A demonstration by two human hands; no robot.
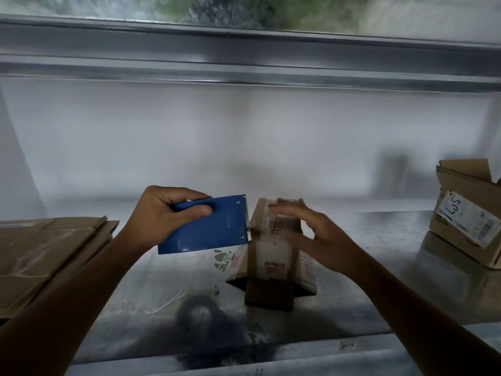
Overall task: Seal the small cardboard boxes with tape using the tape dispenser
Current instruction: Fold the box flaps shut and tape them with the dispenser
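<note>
Item: shiny steel table (379, 294); small brown cardboard box (273, 256) upright at its centre.
Flat blue tape dispenser (206, 226) gripped by left hand (160, 210), teeth beside box; right hand (311, 232) open, blurred, against box. Advised: steady box, cut cleanly.

Bright blue on the tape dispenser (206, 226), plain and glossy, two small silver rivets at its toothed edge. The small box (273, 240) at frame centre is brown cardboard with red print and a pale panel. Lower left, flat cardboard (46, 251) in the same dull brown. Far right, a brown box (466, 213) with a white label, black handwriting and barcode. The bench (379, 280) is grey steel, smudged black low centre.
</note>
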